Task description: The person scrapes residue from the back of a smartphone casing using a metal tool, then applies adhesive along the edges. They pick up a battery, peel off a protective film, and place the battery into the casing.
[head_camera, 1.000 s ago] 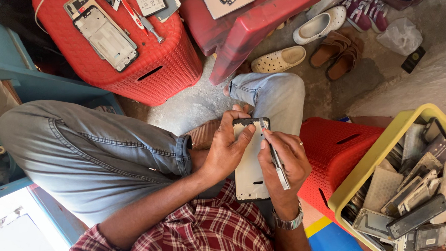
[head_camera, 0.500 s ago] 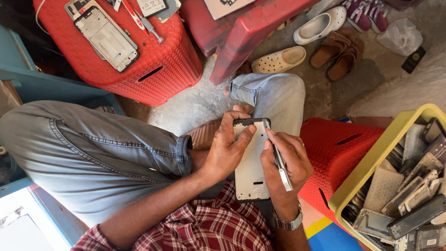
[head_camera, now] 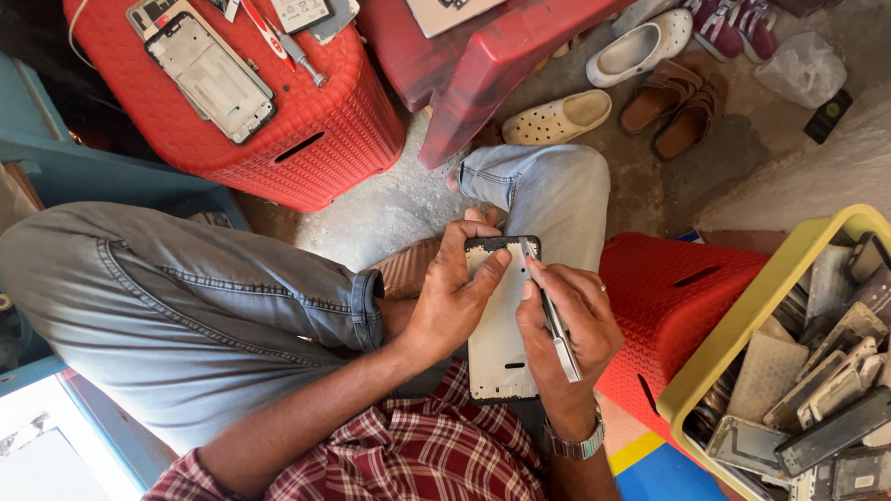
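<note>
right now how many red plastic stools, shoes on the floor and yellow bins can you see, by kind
red plastic stools: 3 (one top left, one top centre, one by the right knee)
shoes on the floor: 6 (two pale clogs, two brown sandals, two pink shoes)
yellow bin of phone parts: 1
total: 10

phone frame [head_camera: 499, 328] (white) in both hands

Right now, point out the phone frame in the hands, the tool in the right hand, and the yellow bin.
phone frame [head_camera: 498, 358], head view, on its pale inner face.
tool [head_camera: 557, 326], head view, mid shaft.
right hand [head_camera: 569, 320], head view, on its back.
yellow bin [head_camera: 758, 302], head view, on its near rim.
</note>
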